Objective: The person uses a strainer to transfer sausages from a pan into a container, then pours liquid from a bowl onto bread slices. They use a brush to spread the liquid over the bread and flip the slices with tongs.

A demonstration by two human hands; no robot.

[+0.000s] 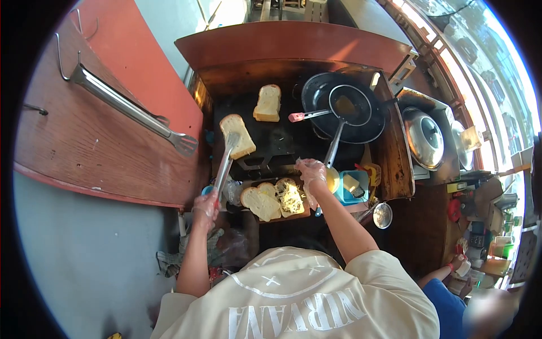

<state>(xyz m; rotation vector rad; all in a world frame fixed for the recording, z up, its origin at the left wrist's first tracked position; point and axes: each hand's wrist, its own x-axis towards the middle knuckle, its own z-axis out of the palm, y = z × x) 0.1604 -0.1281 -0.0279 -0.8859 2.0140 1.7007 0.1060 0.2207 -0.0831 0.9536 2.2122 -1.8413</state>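
My left hand (206,210), in a clear plastic glove, is closed around the handle of metal tongs (223,172). Their tips touch the top of a bread slice (237,135) on the dark griddle (282,135). Farther back lies another stack of bread (267,103). My right hand (310,170), also gloved, is over the griddle's front edge, its fingers curled; anything between them is too small to make out. Below it, bread slices (261,202) rest on a wooden board, one topped with a pale yellow shredded filling (291,199).
Two nested pans (316,93) sit at the griddle's right. A blue container (351,186) is by my right forearm. Spare tongs (124,104) hang at left. At lower right, a co-worker's arm (440,274) reaches toward cluttered shelves. A lidded pot (423,138) stands at right.
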